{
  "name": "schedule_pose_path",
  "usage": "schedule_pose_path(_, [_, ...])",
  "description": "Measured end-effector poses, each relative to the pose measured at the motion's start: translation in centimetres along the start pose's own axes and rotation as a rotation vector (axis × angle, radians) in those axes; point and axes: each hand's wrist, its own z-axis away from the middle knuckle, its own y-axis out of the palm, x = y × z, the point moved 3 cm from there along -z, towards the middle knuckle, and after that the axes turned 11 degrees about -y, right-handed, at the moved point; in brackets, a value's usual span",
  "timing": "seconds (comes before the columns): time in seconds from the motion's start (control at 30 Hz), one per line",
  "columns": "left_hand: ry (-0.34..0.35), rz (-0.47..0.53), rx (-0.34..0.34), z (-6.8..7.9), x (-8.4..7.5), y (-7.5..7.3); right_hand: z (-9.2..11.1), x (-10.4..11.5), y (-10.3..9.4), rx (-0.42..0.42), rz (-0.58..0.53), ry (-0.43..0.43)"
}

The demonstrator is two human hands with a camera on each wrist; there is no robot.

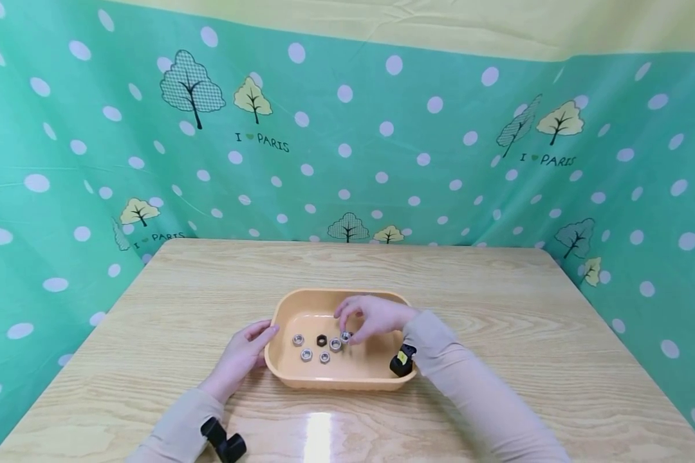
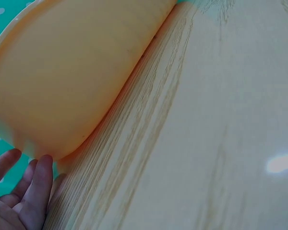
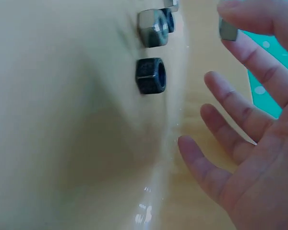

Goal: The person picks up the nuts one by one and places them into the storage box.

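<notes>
A peach plastic tray (image 1: 370, 384) stands on the table with several loose hex nuts in it. My right hand (image 1: 373, 316) reaches into it and pinches a silver nut (image 3: 229, 29) between thumb and index finger; the other fingers spread apart. Close by lies a silver nut (image 1: 336, 344), with a black nut (image 1: 322, 340) to its left. More silver nuts (image 1: 306, 354) lie toward the tray's left side. At the left end my left hand (image 1: 240, 352) holds the tray, thumb at the rim and fingertips against the outer wall. A dark nut (image 3: 151, 75) shows in the right wrist view.
The wood-grain table (image 1: 208, 283) extends around the tray. Behind it hangs a green dotted cloth (image 1: 370, 161) with tree prints. Black wrist cameras (image 1: 402, 363) sit on both wrists, the right one over the tray's right side.
</notes>
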Motion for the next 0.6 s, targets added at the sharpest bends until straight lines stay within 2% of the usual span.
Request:
schedule_pose_path(0.37, [0.009,0.004,-0.005,0.00,-0.02,0.03,-0.16,-0.27,0.56,0.026,0.159,0.035])
schedule_pose_path(0.6, [0.004,-0.002,-0.009,0.10,0.10,0.07,-0.21,0.00,0.98,0.059,0.248,0.092])
